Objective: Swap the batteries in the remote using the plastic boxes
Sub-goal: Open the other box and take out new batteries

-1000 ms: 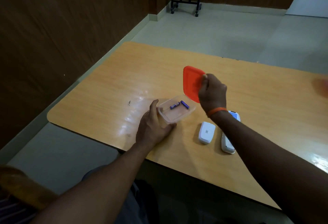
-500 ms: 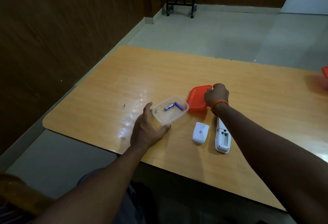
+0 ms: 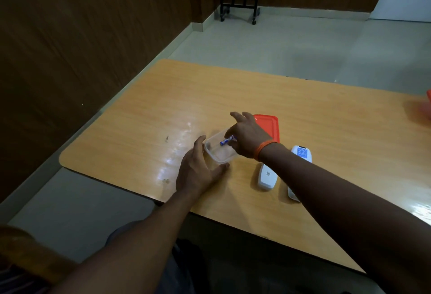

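Began at the left of the desk (image 3: 144,135): found the left hand (image 3: 198,173) low on the wood and spread wide, thumb against the left wall of the clear plastic box (image 3: 218,155), a straight finger along its near corner, bracing rather than gripping. Saw the box lidless, with one blue battery (image 3: 225,141) lying slantwise inside near the far wall; could not make out a second, perhaps hidden under the knuckles. Found the right hand (image 3: 248,138), orange band (image 3: 265,148) at the wrist, reaching down into the box from the right, two fingers fanned upward, the lower ones dipped to the battery's right end; could not tell a closed pinch from a mere touch. Judged the step in hand to be lifting a battery out. Reckoned it best to press the light box down with the left hand against sliding or tipping, to pinch the battery at mid-length rather than at the tip for fear of a roll-away, and to lift straight up, clear of the rim. Further right, noted the red lid (image 3: 271,127) flat on the desk, just beyond the box and partly behind the right hand; then the white battery cover (image 3: 267,176) lying loose, and beside it the white remote (image 3: 302,154), partly under the forearm, within easy reach. At the far right edge, glimpsed a red object (image 3: 428,99), cut off by the frame, perhaps the second box.
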